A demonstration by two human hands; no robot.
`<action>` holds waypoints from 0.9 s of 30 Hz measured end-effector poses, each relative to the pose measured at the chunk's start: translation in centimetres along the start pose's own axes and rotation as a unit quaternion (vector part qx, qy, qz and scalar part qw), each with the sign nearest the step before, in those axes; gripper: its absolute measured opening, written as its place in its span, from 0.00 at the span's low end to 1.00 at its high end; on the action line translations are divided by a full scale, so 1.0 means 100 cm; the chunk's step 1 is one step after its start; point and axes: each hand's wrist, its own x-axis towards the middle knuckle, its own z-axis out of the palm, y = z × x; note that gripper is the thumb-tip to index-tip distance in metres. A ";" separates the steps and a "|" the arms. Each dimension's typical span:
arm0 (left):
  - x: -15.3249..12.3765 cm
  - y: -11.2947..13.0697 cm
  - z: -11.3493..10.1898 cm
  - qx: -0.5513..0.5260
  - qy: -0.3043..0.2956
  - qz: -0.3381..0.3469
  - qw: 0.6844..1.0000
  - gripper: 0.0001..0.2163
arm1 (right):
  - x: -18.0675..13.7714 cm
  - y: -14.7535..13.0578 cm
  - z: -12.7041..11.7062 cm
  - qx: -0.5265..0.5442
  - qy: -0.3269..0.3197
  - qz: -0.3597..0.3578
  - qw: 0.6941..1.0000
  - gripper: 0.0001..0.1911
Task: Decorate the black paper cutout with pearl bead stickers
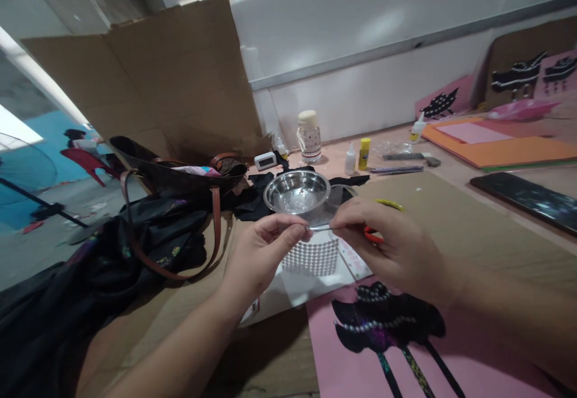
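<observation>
My left hand (265,247) and my right hand (387,235) are both closed in a pinch, a short gap apart. Between their fingertips runs a thin silvery strip (320,228), its exact kind too small to make out. Just beyond it stands a shiny metal bowl (297,190). Under the hands lies a sheet of flat round gems (311,258) in rows, on white paper. Below my right hand is pink paper (324,350) bearing a black fabric cutout (387,314) trimmed with rows of beads. Scissors (374,234) with red and yellow handles are partly hidden behind that hand.
A brown-handled bag (180,175) and black cloth (112,260) lie left. At the back are a bottle (309,136), a glue stick (364,154), a white glue bottle (350,160) and a small digital clock (265,160). A phone (527,196) and orange paper (478,148) are right.
</observation>
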 end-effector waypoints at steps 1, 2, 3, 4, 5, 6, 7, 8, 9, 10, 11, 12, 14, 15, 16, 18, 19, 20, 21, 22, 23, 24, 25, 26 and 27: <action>0.000 0.000 0.000 -0.007 -0.002 -0.002 1.000 0.04 | -0.001 0.000 0.000 -0.002 0.001 0.011 1.000 0.05; 0.000 0.000 0.000 -0.015 -0.003 -0.005 1.000 0.05 | -0.001 0.001 0.001 -0.004 0.007 0.029 1.000 0.05; 0.000 0.000 0.000 -0.023 -0.003 -0.009 1.000 0.05 | -0.002 0.002 0.001 -0.006 0.016 0.053 0.998 0.07; 0.000 -0.001 0.000 -0.030 -0.001 -0.014 0.999 0.06 | -0.002 0.004 0.001 -0.006 0.029 0.081 0.996 0.11; 0.000 -0.001 0.000 -0.035 -0.001 -0.018 0.999 0.06 | -0.001 0.005 0.000 -0.004 0.042 0.112 0.993 0.15; 0.000 -0.002 0.000 -0.037 -0.001 -0.019 0.999 0.06 | -0.001 0.007 0.000 0.003 0.053 0.140 0.989 0.19; 0.000 -0.002 -0.001 -0.036 -0.001 -0.019 0.999 0.07 | 0.000 0.009 0.000 0.016 0.058 0.166 0.984 0.23; 0.001 -0.003 -0.001 -0.033 -0.002 -0.017 0.999 0.07 | 0.001 0.010 0.000 0.034 0.055 0.190 0.980 0.25; 0.001 -0.003 -0.001 -0.029 -0.004 -0.015 0.999 0.08 | 0.002 0.011 0.000 0.057 0.044 0.215 0.974 0.25; 0.002 -0.003 -0.001 -0.023 -0.007 -0.012 1.000 0.08 | 0.002 0.012 0.000 0.082 0.027 0.241 0.967 0.23; 0.002 -0.003 -0.001 -0.018 -0.009 -0.009 1.000 0.09 | 0.003 0.012 0.000 0.105 0.006 0.265 0.958 0.20; 0.003 -0.003 -0.001 -0.011 -0.011 -0.008 1.000 0.09 | 0.003 0.011 0.001 0.122 -0.015 0.286 0.950 0.19; 0.003 -0.002 -0.001 0.010 -0.014 -0.018 1.000 0.10 | 0.004 0.009 0.001 0.133 -0.038 0.302 0.943 0.20; 0.003 0.000 -0.001 0.024 -0.015 -0.028 0.999 0.10 | 0.004 0.008 0.002 0.130 -0.040 0.300 0.944 0.20; 0.003 0.001 -0.001 0.040 -0.014 -0.038 0.998 0.11 | 0.004 0.007 0.002 0.126 -0.038 0.294 0.947 0.20; 0.003 0.003 -0.001 0.077 -0.012 -0.054 0.995 0.12 | 0.005 0.005 0.003 0.123 -0.041 0.283 0.950 0.19; 0.002 0.005 0.000 0.097 -0.010 -0.057 0.994 0.12 | 0.005 0.005 0.004 0.124 -0.045 0.280 0.951 0.18; 0.002 0.006 0.000 0.116 -0.009 -0.057 0.992 0.12 | 0.005 0.004 0.005 0.126 -0.051 0.279 0.951 0.18; 0.001 0.006 0.000 0.133 -0.009 -0.057 0.990 0.11 | 0.006 0.004 0.005 0.127 -0.056 0.278 0.950 0.17; 0.001 0.007 0.001 0.143 -0.008 -0.055 0.988 0.11 | 0.006 0.004 0.006 0.128 -0.060 0.278 0.950 0.16; 0.000 0.007 0.001 0.146 -0.008 -0.054 0.988 0.10 | 0.006 0.004 0.006 0.128 -0.064 0.280 0.949 0.16; 0.000 0.008 0.001 0.142 -0.009 -0.052 0.988 0.10 | 0.006 0.003 0.007 0.127 -0.066 0.283 0.948 0.16; -0.001 0.008 0.001 0.133 -0.010 -0.051 0.990 0.10 | 0.006 0.003 0.007 0.126 -0.066 0.287 0.947 0.15; -0.001 0.008 0.001 0.124 -0.012 -0.050 0.991 0.09 | 0.006 0.002 0.006 0.125 -0.067 0.289 0.947 0.15; -0.002 0.009 0.001 0.119 -0.012 -0.048 0.992 0.09 | 0.006 0.001 0.006 0.124 -0.068 0.290 0.946 0.15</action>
